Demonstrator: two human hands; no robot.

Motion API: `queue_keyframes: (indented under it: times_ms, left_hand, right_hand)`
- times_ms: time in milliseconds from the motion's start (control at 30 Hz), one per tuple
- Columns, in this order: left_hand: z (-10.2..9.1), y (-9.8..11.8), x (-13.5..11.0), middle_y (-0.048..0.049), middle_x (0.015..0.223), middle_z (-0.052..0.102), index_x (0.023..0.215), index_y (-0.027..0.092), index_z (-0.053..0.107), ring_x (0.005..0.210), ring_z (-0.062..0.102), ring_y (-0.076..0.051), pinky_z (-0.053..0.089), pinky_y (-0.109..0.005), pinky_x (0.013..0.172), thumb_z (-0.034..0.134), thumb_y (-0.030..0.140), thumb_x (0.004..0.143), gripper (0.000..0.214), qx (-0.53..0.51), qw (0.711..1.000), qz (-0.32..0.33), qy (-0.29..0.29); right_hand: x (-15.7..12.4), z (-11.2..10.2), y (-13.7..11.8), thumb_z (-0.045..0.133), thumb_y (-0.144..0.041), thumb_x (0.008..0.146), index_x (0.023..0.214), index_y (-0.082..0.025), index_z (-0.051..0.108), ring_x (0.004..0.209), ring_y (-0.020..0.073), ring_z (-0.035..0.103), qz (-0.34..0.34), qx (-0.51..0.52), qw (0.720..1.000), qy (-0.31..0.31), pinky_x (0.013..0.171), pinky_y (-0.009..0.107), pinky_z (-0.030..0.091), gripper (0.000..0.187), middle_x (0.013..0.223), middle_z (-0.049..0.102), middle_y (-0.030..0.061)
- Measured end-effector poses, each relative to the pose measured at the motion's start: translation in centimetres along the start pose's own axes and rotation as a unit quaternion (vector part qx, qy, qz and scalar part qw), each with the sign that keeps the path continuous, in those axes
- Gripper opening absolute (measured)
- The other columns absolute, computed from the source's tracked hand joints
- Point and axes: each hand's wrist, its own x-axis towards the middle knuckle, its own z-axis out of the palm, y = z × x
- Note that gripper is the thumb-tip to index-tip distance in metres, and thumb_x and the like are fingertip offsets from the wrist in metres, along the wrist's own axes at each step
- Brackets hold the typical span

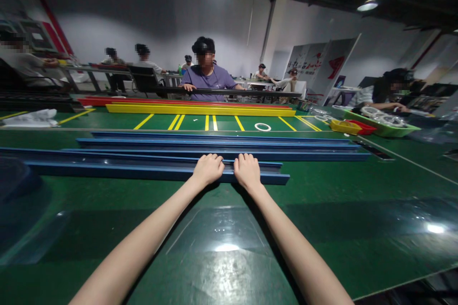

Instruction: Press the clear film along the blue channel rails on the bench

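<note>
Grips, with the bare left hand (208, 169) and the bare right hand (247, 170), the nearest long, straight, blue channel-shaped rail (150, 171), close to its right-hand end. Curls the fingers of both hands over it, knuckles up, with a small gap between the two fists; cannot tell the exact place of the thumbs. Holds the rail crosswise in front, with its left part reaching the edge of the view; cannot tell resting from slightly raised. Stretches over a glossy green tabletop (339, 181) and a clear, shiny plastic sheet (222, 236).

Has, just beyond, a parallel group of other long blue rails (307, 156). Has, farther off, a long yellow rail (200, 109) in front of a long red rail (89, 101), plus a thin white ring (257, 127) between blue and yellow. Faces, across the table, a co-worker in a purple shirt (214, 77), with a hand on a long dark rail (229, 91). Has, to the right, a light-green plastic tray (404, 130) beside a small yellow tray (345, 127).
</note>
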Motion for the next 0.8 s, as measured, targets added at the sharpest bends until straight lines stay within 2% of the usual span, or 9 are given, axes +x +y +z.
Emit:
queue_keyframes:
  times_ms: [133,233,567,667,800]
  left_hand:
    - [-0.3,-2.1,-0.4,-0.0062,0.091,0.063,0.096,0.017,0.060,0.087,0.056,-0.019,0.039,-0.030,0.073,0.034,0.022,0.081,0.031,0.000,1.000,-0.012,-0.011]
    - [-0.5,-3.0,-0.6,-0.0055,0.093,0.063,0.098,0.018,0.060,0.088,0.056,-0.019,0.040,-0.030,0.074,0.034,0.022,0.080,0.032,-0.003,1.000,-0.017,-0.022]
    - [-0.7,-3.3,-0.5,-0.0044,0.093,0.064,0.097,0.020,0.062,0.088,0.057,-0.019,0.041,-0.028,0.073,0.032,0.024,0.079,0.035,-0.009,0.999,-0.024,-0.037]
    - [-0.6,-3.3,-0.5,-0.0045,0.092,0.064,0.097,0.019,0.062,0.087,0.057,-0.019,0.041,-0.029,0.072,0.032,0.023,0.079,0.035,-0.009,0.999,-0.025,-0.033]
    - [-0.8,-3.0,-0.4,-0.0051,0.092,0.064,0.095,0.019,0.062,0.087,0.057,-0.019,0.041,-0.029,0.071,0.033,0.024,0.079,0.033,-0.007,0.999,-0.035,-0.038]
  right_hand:
    - [0.4,-0.3,-0.7,0.027,-0.033,0.087,0.089,-0.016,0.056,0.089,0.0211,0.049,-0.056,0.031,0.997,-0.038,0.075,0.032,0.035,0.033,0.091,0.058,0.0111]
    - [0.5,-0.5,-0.1,0.028,-0.033,0.087,0.093,-0.017,0.055,0.090,0.0188,0.050,-0.072,0.048,0.996,-0.035,0.076,0.028,0.036,0.032,0.093,0.058,0.0091]
    - [-0.4,-0.6,7.7,0.025,-0.030,0.088,0.077,-0.017,0.058,0.080,0.0185,0.053,0.020,-0.025,0.999,0.010,0.070,0.028,0.035,0.037,0.084,0.062,0.0086]
    - [-0.5,-0.3,8.3,0.024,-0.029,0.088,0.078,-0.018,0.057,0.080,0.0174,0.053,0.025,-0.016,1.000,0.008,0.069,0.026,0.035,0.036,0.082,0.062,0.0076]
    - [-0.3,0.0,7.5,0.023,-0.028,0.088,0.078,-0.016,0.056,0.078,0.0181,0.053,0.054,-0.037,0.998,0.018,0.067,0.027,0.035,0.037,0.081,0.062,0.0093]
